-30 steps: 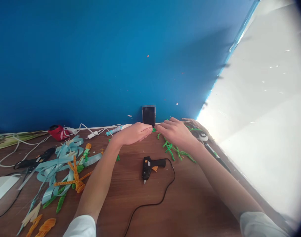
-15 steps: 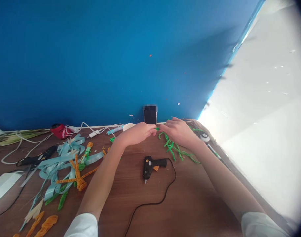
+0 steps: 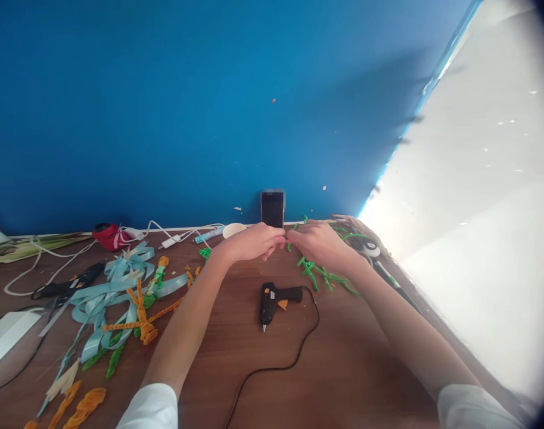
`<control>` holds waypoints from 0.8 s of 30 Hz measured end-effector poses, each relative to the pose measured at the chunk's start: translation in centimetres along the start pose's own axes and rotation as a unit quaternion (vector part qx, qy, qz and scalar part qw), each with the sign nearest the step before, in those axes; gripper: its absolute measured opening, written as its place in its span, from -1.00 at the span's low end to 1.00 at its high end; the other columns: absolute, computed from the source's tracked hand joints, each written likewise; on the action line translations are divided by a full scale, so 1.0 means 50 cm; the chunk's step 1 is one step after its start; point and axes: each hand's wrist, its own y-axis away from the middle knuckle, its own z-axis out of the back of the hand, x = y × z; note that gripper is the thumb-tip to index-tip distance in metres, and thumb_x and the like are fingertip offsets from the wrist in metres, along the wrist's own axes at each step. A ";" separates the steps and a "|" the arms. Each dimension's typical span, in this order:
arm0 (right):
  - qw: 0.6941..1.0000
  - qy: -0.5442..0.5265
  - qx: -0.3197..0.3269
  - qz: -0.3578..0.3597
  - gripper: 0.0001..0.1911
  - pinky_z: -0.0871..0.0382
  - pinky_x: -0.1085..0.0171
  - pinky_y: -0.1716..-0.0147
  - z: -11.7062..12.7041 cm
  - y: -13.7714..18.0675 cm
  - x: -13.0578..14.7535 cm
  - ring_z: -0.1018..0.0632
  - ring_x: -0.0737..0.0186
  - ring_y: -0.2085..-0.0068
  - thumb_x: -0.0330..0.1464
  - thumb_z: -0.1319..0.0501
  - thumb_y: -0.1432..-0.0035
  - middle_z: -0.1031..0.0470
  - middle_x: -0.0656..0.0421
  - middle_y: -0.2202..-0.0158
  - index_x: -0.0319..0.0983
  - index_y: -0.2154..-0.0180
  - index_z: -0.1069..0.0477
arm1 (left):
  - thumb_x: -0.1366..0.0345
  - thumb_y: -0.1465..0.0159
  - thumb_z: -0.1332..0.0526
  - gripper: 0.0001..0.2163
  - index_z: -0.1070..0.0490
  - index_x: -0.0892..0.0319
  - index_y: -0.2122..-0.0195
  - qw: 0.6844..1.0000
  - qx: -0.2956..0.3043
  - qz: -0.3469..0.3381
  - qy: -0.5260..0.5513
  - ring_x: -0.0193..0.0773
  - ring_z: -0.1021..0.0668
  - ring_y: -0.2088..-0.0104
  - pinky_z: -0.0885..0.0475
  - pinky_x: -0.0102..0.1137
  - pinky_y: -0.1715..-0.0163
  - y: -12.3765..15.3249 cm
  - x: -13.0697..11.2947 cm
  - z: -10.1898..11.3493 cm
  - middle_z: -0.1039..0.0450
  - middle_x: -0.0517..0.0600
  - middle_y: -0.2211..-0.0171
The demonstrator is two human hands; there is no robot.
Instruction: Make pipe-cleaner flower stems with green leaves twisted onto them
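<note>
A short green pipe cleaner (image 3: 292,237) stands up at the meeting point of the two hands, just below a propped phone (image 3: 272,210). The left hand (image 3: 252,243) and right hand (image 3: 320,244) are curled, their fingertips closed together in a pinch. The view is poor here, but the strand seems to be gripped between them; which hand holds it is too small to tell.

Below the right hand lies a loose tangle of green pipe cleaners (image 3: 320,277), not yet worked. A glue gun (image 3: 272,304) rests untouched on the wooden table (image 3: 218,363), trailing a black cord (image 3: 272,369). Further left, an orange twisted figure (image 3: 140,316) and orange leaf shapes (image 3: 86,400) lie finished-looking among light-blue ribbons (image 3: 106,292).
</note>
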 end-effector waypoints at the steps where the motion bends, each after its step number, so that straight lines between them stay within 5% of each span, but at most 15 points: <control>1: 1.000 -0.003 0.002 0.001 -0.80 0.07 0.27 0.40 -0.001 0.001 -0.002 -0.29 0.30 0.49 -0.56 -0.01 -0.18 -0.43 0.18 0.51 -0.25 0.37 -0.34 | 0.24 -0.34 0.12 -0.74 -0.32 0.15 0.29 1.000 0.003 0.001 0.006 -0.35 -0.49 0.48 -0.29 -0.48 0.38 -0.001 0.000 0.000 -0.45 -0.09 0.55; 11: 1.000 0.012 -0.006 -0.017 -0.82 0.07 0.27 0.41 -0.018 -0.005 0.006 -0.32 0.28 0.46 -0.43 0.01 -0.31 -0.46 0.15 0.45 -0.25 0.33 -0.31 | 0.29 -0.30 0.08 -0.80 -0.30 0.17 0.34 1.000 -0.006 0.027 -0.009 -0.38 -0.41 0.64 -0.25 -0.45 0.52 0.003 0.018 0.006 -0.36 -0.10 0.59; 20: 0.998 0.028 0.028 -0.044 -0.83 0.11 0.26 0.44 -0.015 0.001 -0.006 -0.34 0.25 0.46 -0.57 0.00 -0.19 -0.49 0.13 0.40 -0.25 0.27 -0.30 | 0.19 -0.35 0.08 -0.75 -0.29 0.16 0.33 0.999 -0.015 0.014 0.031 -0.34 -0.51 0.44 -0.37 -0.44 0.31 0.009 0.006 0.010 -0.51 -0.04 0.42; 24: 0.999 0.033 0.020 -0.034 -0.83 0.08 0.25 0.39 -0.017 -0.001 -0.002 -0.36 0.21 0.41 -0.58 0.02 -0.20 -0.48 0.11 0.39 -0.26 0.27 -0.28 | 0.32 -0.34 0.09 -0.79 -0.24 0.16 0.40 0.999 -0.030 0.009 0.028 -0.36 -0.53 0.47 -0.38 -0.39 0.13 0.004 0.015 0.002 -0.46 -0.07 0.55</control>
